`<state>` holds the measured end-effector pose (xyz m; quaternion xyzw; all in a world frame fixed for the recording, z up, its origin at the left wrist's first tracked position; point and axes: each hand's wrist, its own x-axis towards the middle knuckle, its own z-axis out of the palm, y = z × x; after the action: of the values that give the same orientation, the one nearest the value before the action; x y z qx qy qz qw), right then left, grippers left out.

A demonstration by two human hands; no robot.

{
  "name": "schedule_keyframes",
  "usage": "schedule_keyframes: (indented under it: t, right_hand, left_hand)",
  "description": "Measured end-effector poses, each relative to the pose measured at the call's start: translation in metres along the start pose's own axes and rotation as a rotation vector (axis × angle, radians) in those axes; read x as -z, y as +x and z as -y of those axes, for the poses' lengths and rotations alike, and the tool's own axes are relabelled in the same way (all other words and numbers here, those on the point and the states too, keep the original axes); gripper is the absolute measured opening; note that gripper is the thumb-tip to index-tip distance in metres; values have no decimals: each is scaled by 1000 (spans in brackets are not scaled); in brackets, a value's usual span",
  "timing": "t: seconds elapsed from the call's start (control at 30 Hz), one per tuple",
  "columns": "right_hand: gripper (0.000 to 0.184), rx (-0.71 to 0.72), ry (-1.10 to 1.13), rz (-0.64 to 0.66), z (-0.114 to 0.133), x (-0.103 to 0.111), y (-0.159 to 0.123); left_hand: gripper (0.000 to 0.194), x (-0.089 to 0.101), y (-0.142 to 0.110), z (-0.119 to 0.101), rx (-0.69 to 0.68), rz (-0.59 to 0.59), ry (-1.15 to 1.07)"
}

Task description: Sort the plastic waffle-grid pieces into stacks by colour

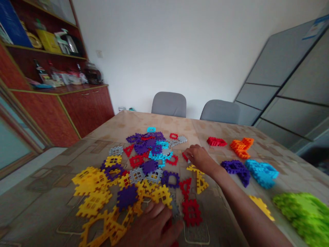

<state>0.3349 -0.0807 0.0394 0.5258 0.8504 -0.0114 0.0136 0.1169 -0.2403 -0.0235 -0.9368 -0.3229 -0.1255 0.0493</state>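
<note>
Stacks (241, 147) of single colours, red, orange, purple, blue and green, lie at my right; I judge those sorted. The mixed heap (150, 167) before me looks left to do. My right hand (198, 156) curls over a red tile (185, 156); I can't tell whether its fingers grip. My left hand (151, 224), at the heap's near edge, holds thumb and fingers apart; its grip is hidden.

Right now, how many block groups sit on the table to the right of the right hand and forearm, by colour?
Red group: 1
Orange group: 1
Purple group: 1
Blue group: 1
Yellow group: 1
Green group: 1
Total: 6
</note>
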Motion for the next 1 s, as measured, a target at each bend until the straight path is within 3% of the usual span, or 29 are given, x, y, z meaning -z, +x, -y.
schedule_keyframes:
  t: [0.17,0.33,0.5,0.6,0.77,0.9,1.0]
  right_hand:
    - [18,27,0,46,12,-8,15]
    - [29,50,20,73,30,-19,27]
    - [33,60,16,77,30,-13,19]
    - [33,72,18,59,24,-7,3]
    - [40,104,69,39,9,-5,-40]
    - [42,198,292,0,-2,-8,-84]
    - [44,193,414,34,-6,-12,-113]
  left_hand:
    - [17,-16,-3,-1,14,4,-19]
    - [22,-21,-6,2,52,12,-6]
    - [55,-16,-7,14,138,98,-73]
    - [57,-4,-7,16,176,158,-125]
    - [63,18,-4,11,129,192,-138]
    - [72,25,-5,9,158,159,-199]
    - [71,23,-14,11,153,145,-218]
